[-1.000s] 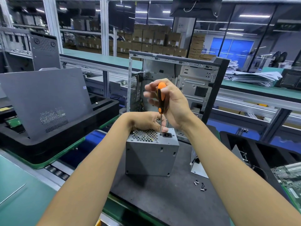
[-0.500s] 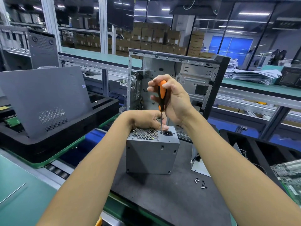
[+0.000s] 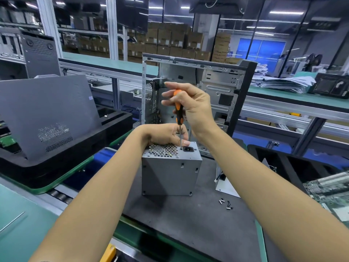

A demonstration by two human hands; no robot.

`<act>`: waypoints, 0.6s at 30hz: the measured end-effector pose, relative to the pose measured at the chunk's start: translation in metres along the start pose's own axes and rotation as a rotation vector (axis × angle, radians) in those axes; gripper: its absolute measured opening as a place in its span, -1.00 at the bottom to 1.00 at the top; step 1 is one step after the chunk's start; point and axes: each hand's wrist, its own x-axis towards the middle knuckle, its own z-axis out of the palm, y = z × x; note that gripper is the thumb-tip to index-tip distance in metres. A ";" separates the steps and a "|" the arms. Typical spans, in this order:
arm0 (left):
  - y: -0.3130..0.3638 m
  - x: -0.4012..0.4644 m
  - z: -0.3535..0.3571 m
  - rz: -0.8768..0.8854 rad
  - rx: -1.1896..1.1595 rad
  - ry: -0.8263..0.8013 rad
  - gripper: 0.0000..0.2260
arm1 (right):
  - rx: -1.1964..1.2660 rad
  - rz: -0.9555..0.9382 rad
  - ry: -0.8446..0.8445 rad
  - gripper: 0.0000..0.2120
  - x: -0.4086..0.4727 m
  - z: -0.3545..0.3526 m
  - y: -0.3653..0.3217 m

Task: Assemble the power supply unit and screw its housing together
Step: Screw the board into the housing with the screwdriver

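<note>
A grey metal power supply unit (image 3: 170, 176) stands on end on a dark mat (image 3: 188, 224), its honeycomb vent and black socket facing up. My right hand (image 3: 192, 106) grips an orange and black screwdriver (image 3: 178, 110) held upright, its tip on the top face beside the socket. My left hand (image 3: 166, 135) rests on the unit's far top edge, fingers curled over it, with a fingertip next to the screwdriver shaft.
Several loose screws (image 3: 225, 204) lie on the mat right of the unit. An open PC case (image 3: 217, 87) stands behind. A grey side panel (image 3: 47, 114) leans in a black foam tray at left. A circuit board (image 3: 328, 191) lies at right.
My right hand has shifted its fingers on the screwdriver handle, more spread now. The unit and my left hand stay in place.
</note>
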 end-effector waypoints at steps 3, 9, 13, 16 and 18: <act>0.001 -0.003 -0.001 0.002 0.079 0.028 -0.60 | -0.011 0.043 -0.116 -0.68 -0.004 0.006 -0.005; 0.007 -0.005 -0.009 -0.142 0.053 -0.080 -0.71 | 0.111 0.088 -0.161 -0.70 -0.018 -0.012 -0.013; 0.011 -0.009 -0.013 -0.118 0.020 -0.153 -0.80 | 0.081 0.150 -0.180 -0.74 -0.021 -0.027 -0.017; 0.018 -0.011 -0.012 -0.121 -0.055 -0.149 -0.72 | -0.029 0.096 -0.162 -0.73 -0.023 -0.035 -0.023; 0.022 -0.014 -0.011 -0.105 -0.078 -0.140 -0.68 | -0.051 0.044 -0.122 -0.76 -0.025 -0.037 -0.025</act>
